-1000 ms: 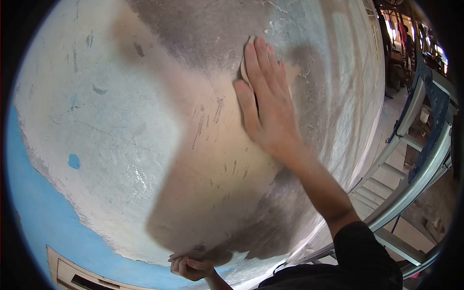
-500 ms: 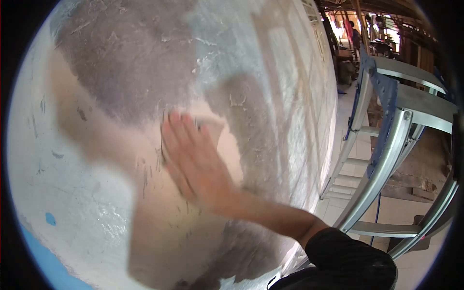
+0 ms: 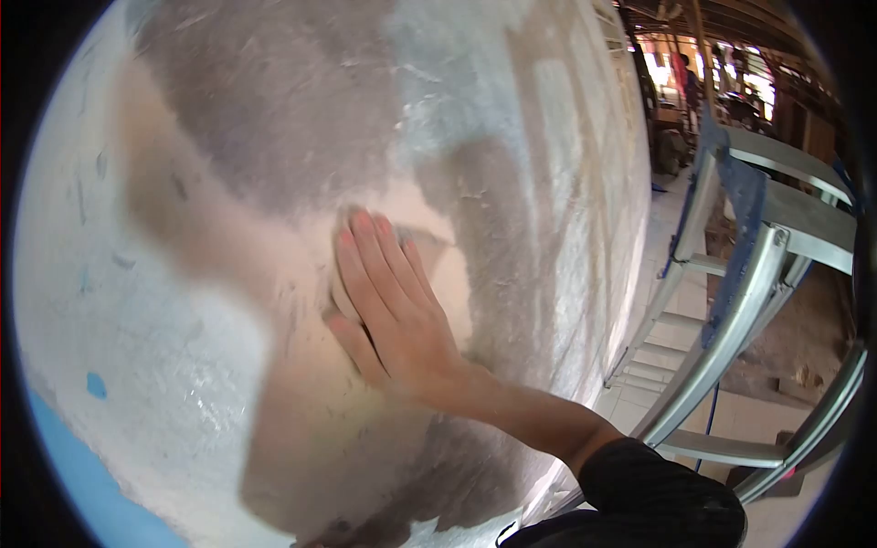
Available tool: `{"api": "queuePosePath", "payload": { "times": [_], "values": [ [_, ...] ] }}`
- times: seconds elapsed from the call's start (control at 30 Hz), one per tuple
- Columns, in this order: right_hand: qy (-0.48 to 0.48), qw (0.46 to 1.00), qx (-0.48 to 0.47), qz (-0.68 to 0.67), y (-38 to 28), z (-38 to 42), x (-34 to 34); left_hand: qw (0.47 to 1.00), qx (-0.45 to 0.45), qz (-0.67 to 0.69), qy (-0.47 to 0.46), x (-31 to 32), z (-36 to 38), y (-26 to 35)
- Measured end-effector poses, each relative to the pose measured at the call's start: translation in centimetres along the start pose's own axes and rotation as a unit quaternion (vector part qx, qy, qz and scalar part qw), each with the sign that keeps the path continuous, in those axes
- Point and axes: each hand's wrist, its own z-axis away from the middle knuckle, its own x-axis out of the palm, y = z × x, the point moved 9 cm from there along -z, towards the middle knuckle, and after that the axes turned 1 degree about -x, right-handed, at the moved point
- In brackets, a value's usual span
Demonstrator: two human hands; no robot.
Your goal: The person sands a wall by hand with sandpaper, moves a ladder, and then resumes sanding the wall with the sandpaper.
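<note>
My right hand (image 3: 397, 310) lies with its palm side against the patchy wall (image 3: 274, 100), fingers together and pointing up, thumb out to the left. Beneath it is a thin sheet of sandpaper (image 3: 431, 247), pressed flat to the surface. One corner of the sheet sticks out to the right of the fingers, and the hand covers most of the rest. Around the hand the wall is pale and smooth, with grey-brown and bluish patches farther out. My left hand is out of view.
A metal stepladder (image 3: 731, 301) with blue parts stands on the right, close to my arm. Pale floor tiles (image 3: 630, 402) show past it. A person (image 3: 687, 78) is far off at the upper right. Bright blue paint (image 3: 82, 466) shows at the lower left.
My view has shifted slightly, so the wall and ladder appear farther right. My right hand stays on nearly the same patch with the sandpaper, its thumb now more spread from the fingers.
</note>
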Motion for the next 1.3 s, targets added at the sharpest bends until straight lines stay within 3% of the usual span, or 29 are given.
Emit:
{"api": "queuePosePath", "payload": {
  "times": [0.07,0.17,0.27,0.37,0.57,0.73,0.83,0.93,1.07,1.17,1.23,1.3],
  "values": [
    [-0.027,0.999,-0.009,-0.020,-0.6,2.0,0.7,1.000,-0.015,-0.013,-0.012,0.1,0.2,0.1],
    [-0.065,0.994,-0.054,0.068,0.5,0.3,1.4,0.997,-0.023,-0.016,-0.069,0.1,-0.1,-0.1],
    [0.046,0.993,-0.074,0.078,1.3,-4.1,-0.9,0.996,-0.014,-0.015,-0.088,0.6,-0.7,0.9],
    [0.091,0.994,-0.053,0.044,0.9,-4.9,-1.5,0.995,-0.027,-0.027,-0.093,0.1,-0.2,0.2],
    [0.035,0.996,-0.086,0.001,-0.7,1.2,0.6,0.993,0.007,-0.042,-0.111,0.4,-0.7,1.0],
    [0.112,0.986,-0.124,-0.020,-0.3,-6.4,-1.6,0.992,-0.051,0.013,-0.115,1.1,-2.1,1.2],
    [0.133,0.980,-0.136,-0.062,-0.4,-5.0,-2.0,0.988,-0.003,0.098,-0.123,2.9,-5.6,4.0],
    [0.147,0.967,-0.169,-0.121,0.1,-0.4,-0.8,0.955,0.088,0.148,-0.243,6.2,-9.8,8.3],
    [0.094,0.970,-0.152,-0.166,0.2,1.2,-1.6,0.834,0.269,0.110,-0.468,12.3,-12.0,16.6],
    [0.061,0.963,-0.181,-0.188,-0.2,1.5,-2.9,0.771,0.385,0.063,-0.504,16.1,-11.3,20.7],
    [0.042,0.965,-0.119,-0.231,1.4,2.7,-1.9,0.738,0.454,0.039,-0.498,18.6,-10.9,22.8],
    [-0.009,0.966,-0.053,-0.253,2.8,3.6,-1.3,0.712,0.453,0.063,-0.533,20.9,-10.7,24.0]
  ]
}}
